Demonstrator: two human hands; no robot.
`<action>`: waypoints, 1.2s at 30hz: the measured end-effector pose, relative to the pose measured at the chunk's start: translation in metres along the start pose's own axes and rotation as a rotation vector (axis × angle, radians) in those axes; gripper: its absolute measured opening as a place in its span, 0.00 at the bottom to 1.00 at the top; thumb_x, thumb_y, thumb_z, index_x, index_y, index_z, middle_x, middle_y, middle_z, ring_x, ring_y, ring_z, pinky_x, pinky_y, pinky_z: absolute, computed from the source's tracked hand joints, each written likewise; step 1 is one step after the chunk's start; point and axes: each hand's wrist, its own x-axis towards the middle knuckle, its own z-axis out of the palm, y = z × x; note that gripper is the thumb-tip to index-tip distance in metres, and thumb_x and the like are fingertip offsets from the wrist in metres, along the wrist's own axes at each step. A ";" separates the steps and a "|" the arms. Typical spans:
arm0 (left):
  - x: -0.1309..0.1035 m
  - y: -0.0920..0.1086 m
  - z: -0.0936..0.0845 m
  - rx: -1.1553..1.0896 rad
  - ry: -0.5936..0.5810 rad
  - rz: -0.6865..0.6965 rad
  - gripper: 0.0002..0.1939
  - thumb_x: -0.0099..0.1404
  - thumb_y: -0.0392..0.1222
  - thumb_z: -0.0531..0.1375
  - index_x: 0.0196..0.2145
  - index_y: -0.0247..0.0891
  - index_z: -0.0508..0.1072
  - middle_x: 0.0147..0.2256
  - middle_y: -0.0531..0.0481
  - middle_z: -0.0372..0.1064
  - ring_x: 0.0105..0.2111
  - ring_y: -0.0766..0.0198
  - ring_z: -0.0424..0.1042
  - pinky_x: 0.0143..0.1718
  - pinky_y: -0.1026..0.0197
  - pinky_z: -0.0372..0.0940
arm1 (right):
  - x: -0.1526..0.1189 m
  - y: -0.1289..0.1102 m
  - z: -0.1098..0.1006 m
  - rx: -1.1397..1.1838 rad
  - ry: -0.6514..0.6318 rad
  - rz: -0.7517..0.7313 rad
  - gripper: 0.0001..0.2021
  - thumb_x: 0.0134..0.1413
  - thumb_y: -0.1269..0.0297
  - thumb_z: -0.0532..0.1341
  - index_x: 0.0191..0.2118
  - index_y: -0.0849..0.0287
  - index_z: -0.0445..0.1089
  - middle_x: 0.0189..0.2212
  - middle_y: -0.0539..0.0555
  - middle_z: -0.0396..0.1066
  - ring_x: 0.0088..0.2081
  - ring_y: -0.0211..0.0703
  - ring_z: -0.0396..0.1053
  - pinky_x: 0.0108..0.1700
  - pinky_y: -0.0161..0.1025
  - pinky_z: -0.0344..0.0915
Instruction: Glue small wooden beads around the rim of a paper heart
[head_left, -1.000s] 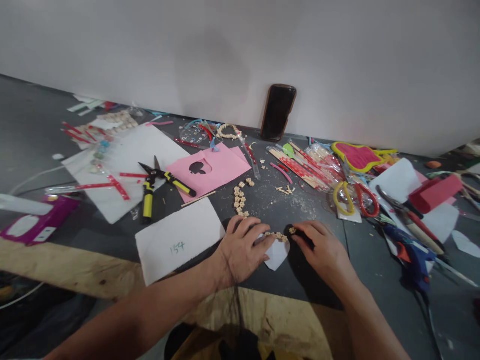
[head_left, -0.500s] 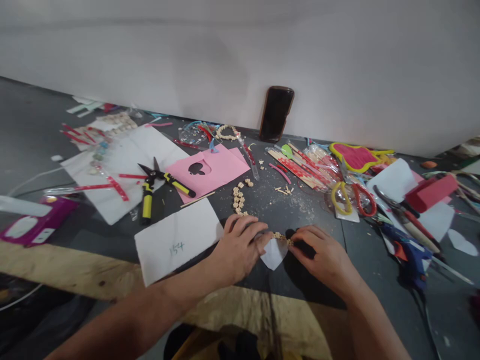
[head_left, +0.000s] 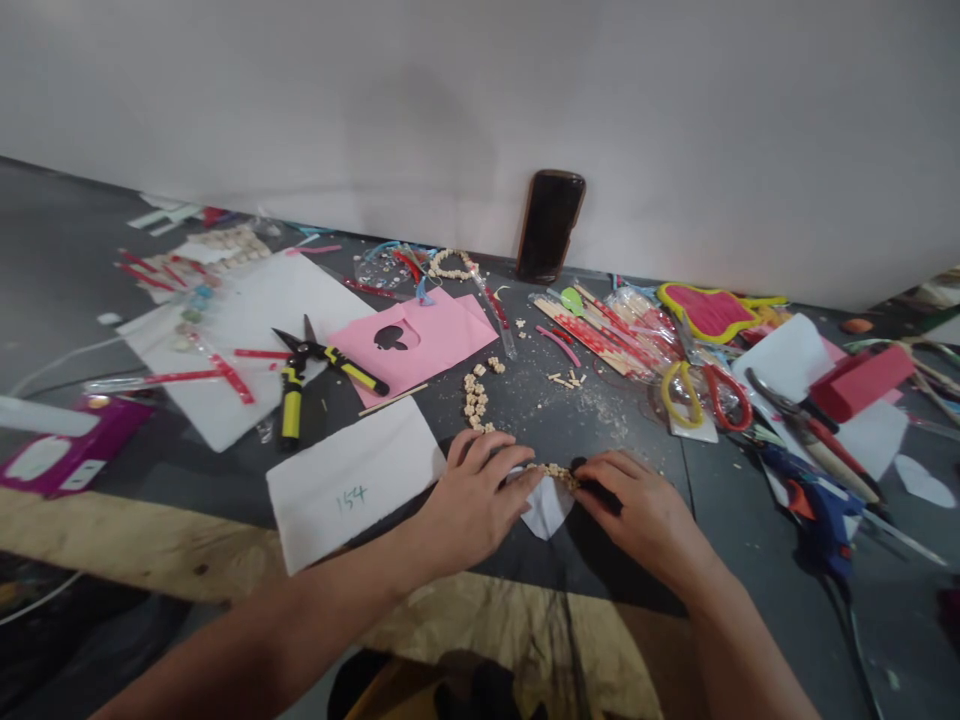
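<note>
My left hand (head_left: 476,490) lies with its fingers apart over the left part of a pointed white paper piece (head_left: 547,508); its thumb touches the paper. Along the paper's upper edge runs a row of small tan wooden beads (head_left: 553,471). My right hand (head_left: 637,505) pinches the right end of this row between thumb and fingers, beside a small round black thing (head_left: 577,465). Beyond my left hand, a curved line of tan bead clusters (head_left: 475,395) rests on the dark table. A white card marked 154 (head_left: 352,490) lies to the left of that hand.
Pliers (head_left: 300,370) and pink paper (head_left: 420,345) lie at left. Scissors (head_left: 701,395), a blue glue gun (head_left: 817,510) and red-handled pliers (head_left: 817,440) are at right. A phone (head_left: 551,225) leans on the wall. Patterned sticks (head_left: 589,335) lie in front of it.
Both hands stay almost in place over the paper. My right hand has shifted slightly left with the bead row's end. The camera view has moved a little.
</note>
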 end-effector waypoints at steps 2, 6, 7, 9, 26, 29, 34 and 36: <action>0.000 0.000 0.000 -0.002 -0.003 0.001 0.16 0.65 0.43 0.55 0.50 0.41 0.68 0.50 0.46 0.65 0.51 0.53 0.56 0.53 0.46 0.49 | 0.000 0.000 0.001 -0.005 0.001 0.006 0.05 0.56 0.65 0.57 0.37 0.54 0.69 0.37 0.54 0.72 0.39 0.43 0.70 0.42 0.40 0.67; 0.000 0.000 0.001 -0.005 -0.013 0.004 0.16 0.66 0.44 0.54 0.50 0.41 0.68 0.50 0.47 0.65 0.51 0.54 0.56 0.53 0.46 0.49 | -0.001 0.000 0.002 0.000 0.000 0.020 0.05 0.56 0.66 0.57 0.38 0.54 0.69 0.38 0.54 0.72 0.40 0.42 0.70 0.42 0.40 0.67; 0.000 0.000 0.001 -0.002 -0.012 0.006 0.16 0.65 0.44 0.55 0.50 0.41 0.68 0.50 0.47 0.65 0.51 0.54 0.56 0.53 0.46 0.49 | -0.002 0.000 0.002 0.000 0.000 0.021 0.05 0.55 0.67 0.57 0.38 0.55 0.69 0.38 0.54 0.72 0.40 0.42 0.70 0.43 0.40 0.67; 0.001 0.000 0.001 0.012 -0.004 0.008 0.16 0.65 0.44 0.55 0.50 0.42 0.68 0.49 0.47 0.65 0.51 0.54 0.56 0.53 0.46 0.49 | -0.002 0.000 0.002 -0.001 -0.003 0.024 0.06 0.55 0.67 0.58 0.39 0.55 0.68 0.38 0.54 0.72 0.40 0.42 0.70 0.42 0.40 0.67; 0.002 -0.007 -0.010 -0.103 0.264 -0.094 0.13 0.64 0.32 0.54 0.46 0.36 0.69 0.35 0.47 0.70 0.40 0.58 0.64 0.45 0.52 0.60 | -0.003 -0.005 -0.008 0.085 0.497 0.379 0.08 0.59 0.62 0.53 0.40 0.56 0.65 0.25 0.49 0.66 0.22 0.36 0.63 0.25 0.34 0.61; 0.003 -0.009 -0.013 -0.101 0.283 -0.090 0.11 0.64 0.34 0.54 0.44 0.36 0.69 0.33 0.47 0.71 0.39 0.59 0.64 0.43 0.53 0.60 | -0.003 -0.005 -0.006 0.128 0.584 0.421 0.07 0.59 0.63 0.51 0.41 0.56 0.63 0.21 0.47 0.60 0.19 0.35 0.57 0.22 0.34 0.56; 0.004 -0.011 -0.015 -0.131 0.338 -0.090 0.09 0.65 0.34 0.53 0.42 0.36 0.70 0.32 0.48 0.71 0.37 0.61 0.65 0.42 0.55 0.62 | -0.003 -0.004 -0.005 0.237 0.603 0.463 0.08 0.59 0.62 0.50 0.41 0.57 0.63 0.17 0.42 0.51 0.16 0.34 0.50 0.19 0.34 0.51; 0.004 -0.011 -0.018 -0.132 0.377 -0.084 0.09 0.65 0.34 0.53 0.41 0.36 0.70 0.32 0.48 0.70 0.36 0.61 0.65 0.41 0.56 0.62 | -0.003 -0.004 -0.006 0.278 0.607 0.467 0.10 0.59 0.62 0.50 0.42 0.57 0.63 0.17 0.43 0.51 0.16 0.35 0.50 0.20 0.34 0.51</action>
